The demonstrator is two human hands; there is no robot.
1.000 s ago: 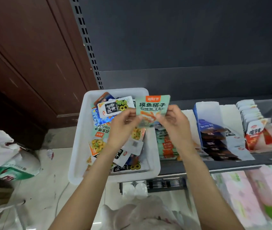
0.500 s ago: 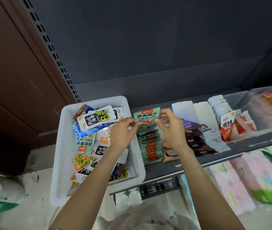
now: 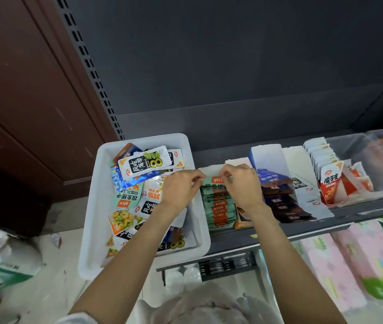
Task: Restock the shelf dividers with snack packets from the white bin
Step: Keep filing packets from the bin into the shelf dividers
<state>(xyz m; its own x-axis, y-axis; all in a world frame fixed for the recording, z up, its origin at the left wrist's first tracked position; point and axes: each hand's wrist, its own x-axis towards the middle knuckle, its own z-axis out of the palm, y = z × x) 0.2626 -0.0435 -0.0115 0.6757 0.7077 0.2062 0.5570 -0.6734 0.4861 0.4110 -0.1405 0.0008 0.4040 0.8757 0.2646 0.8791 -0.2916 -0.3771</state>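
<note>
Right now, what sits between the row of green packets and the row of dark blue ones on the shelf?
In the head view, between the green packets and the dark blue packets lie orange-and-white packets, partly hidden by the right hand.

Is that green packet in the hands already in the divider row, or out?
In. The green packet stands at the back of the green row, pinched by the left hand and right hand.

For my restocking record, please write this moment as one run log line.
step: placing green packet at back of green row | left hand: pinches it | right hand: pinches it | white bin: still holds packets
</note>
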